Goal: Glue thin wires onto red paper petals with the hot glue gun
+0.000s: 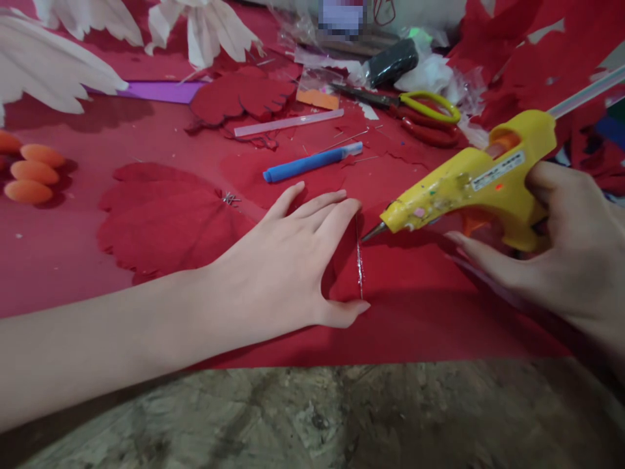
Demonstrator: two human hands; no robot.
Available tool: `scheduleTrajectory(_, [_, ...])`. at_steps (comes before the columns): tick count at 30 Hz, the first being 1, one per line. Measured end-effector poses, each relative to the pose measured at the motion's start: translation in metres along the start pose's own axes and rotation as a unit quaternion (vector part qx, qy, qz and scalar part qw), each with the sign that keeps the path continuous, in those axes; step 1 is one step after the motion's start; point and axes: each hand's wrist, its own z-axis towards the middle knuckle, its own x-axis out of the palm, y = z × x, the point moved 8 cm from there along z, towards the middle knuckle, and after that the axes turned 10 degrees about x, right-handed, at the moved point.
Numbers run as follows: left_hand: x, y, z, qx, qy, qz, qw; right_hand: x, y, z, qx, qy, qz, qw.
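Observation:
My right hand (569,251) is wrapped round the handle of a yellow hot glue gun (439,185), and a clear glue stick (588,91) sticks out of its back. The gun's metal nozzle points left, close to a thin wire (359,260) with a shiny line of glue along it. This wire lies on red cloth. Pressed down on the cloth, my left hand (303,254) has its fingers spread, with thumb and forefinger at the wire's two ends. Beyond my left wrist lies a red scalloped petal (161,215) with a tuft of wire ends.
Behind my hands are a blue pen (312,161), a loose glue stick (288,122) and scissors (430,107) with yellow and red handles. Orange ovals (34,172) and white petals (49,65) are on the left. Red scraps (527,58) fill the back right.

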Motion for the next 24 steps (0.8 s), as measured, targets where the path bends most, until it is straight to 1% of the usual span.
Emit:
scheduleTrajectory(4, [0.0001,-0.0002,0.0003,0.003,0.0,0.0,1.0,-0.003,0.0067,-0.0004,-0.043,-0.017,0.007,0.999])
scheduleTrajectory(8, [0.0,-0.0004,0.0005,0.002,0.001,-0.001,1.0,-0.0026,0.0081,0.0001,-0.057,-0.023,0.01,0.998])
scheduleTrajectory(17, [-0.0007,-0.0004,0.0,0.003,-0.001,-0.001,1.0,-0.0002,0.0063,0.0001,-0.05,-0.009,0.006,0.999])
scheduleTrajectory(24, [0.0003,-0.0003,0.0001,0.0,0.01,0.001,1.0,0.0004,-0.0004,0.0023,0.005,-0.012,0.004,1.0])
